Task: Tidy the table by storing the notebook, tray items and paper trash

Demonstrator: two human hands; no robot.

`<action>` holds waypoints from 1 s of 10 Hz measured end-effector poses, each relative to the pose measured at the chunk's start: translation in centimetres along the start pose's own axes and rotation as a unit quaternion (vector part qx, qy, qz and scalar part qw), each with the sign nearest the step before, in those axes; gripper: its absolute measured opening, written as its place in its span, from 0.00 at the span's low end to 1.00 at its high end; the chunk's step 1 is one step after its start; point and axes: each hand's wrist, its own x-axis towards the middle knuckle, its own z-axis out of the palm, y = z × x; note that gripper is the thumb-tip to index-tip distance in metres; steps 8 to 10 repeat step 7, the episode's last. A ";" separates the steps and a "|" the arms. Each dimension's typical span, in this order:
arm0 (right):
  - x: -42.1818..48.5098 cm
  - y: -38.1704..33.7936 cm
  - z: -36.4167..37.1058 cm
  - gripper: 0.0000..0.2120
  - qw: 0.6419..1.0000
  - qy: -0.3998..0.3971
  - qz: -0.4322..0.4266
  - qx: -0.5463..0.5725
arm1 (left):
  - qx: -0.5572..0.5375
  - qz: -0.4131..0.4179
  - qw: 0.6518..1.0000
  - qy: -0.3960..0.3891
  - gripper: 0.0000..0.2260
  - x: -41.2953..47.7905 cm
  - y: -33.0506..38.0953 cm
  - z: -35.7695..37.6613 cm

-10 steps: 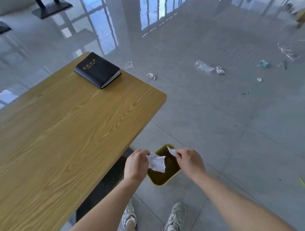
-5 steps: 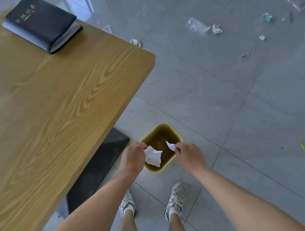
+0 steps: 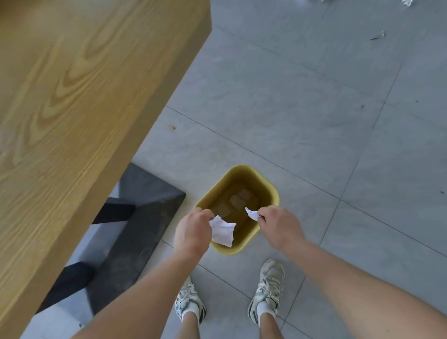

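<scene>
Above the olive plastic bin, I see the left hand pinching a crumpled white paper sheet, the right hand a smaller scrap

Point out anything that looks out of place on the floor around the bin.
Crumpled scraps lie loose on the gray floor at the far top right, well away from the yellow bin. A small brownish bit sits near the table. Both look like stray litter.

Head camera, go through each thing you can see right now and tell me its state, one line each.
Left hand: closed on the larger paper piece, above the bin.
Right hand: pinching the smaller paper scrap.
Yellow bin: upright on the floor, open, flat scraps at the bottom.
Table: visible part bare.
</scene>
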 end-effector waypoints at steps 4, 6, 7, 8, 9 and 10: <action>5.6 1.9 4.3 0.10 0.997 -0.019 -0.041 -0.063 | 0.071 0.027 0.995 -0.070 0.11 4.6 -1.2 5.1; 7.5 3.2 6.8 0.10 0.993 -0.016 -0.071 -0.096 | 0.098 0.054 0.991 -0.077 0.12 5.4 -1.7 7.5; 8.1 3.6 8.1 0.07 0.991 -0.018 -0.091 -0.101 | 0.086 0.047 0.993 -0.065 0.12 5.7 -1.9 9.0; 8.1 3.6 8.1 0.07 0.991 -0.018 -0.091 -0.101 | 0.086 0.047 0.993 -0.065 0.12 5.7 -1.9 9.0; 8.1 3.6 8.1 0.07 0.991 -0.018 -0.091 -0.101 | 0.086 0.047 0.993 -0.065 0.12 5.7 -1.9 9.0; 8.1 3.6 8.1 0.07 0.991 -0.018 -0.091 -0.101 | 0.086 0.047 0.993 -0.065 0.12 5.7 -1.9 9.0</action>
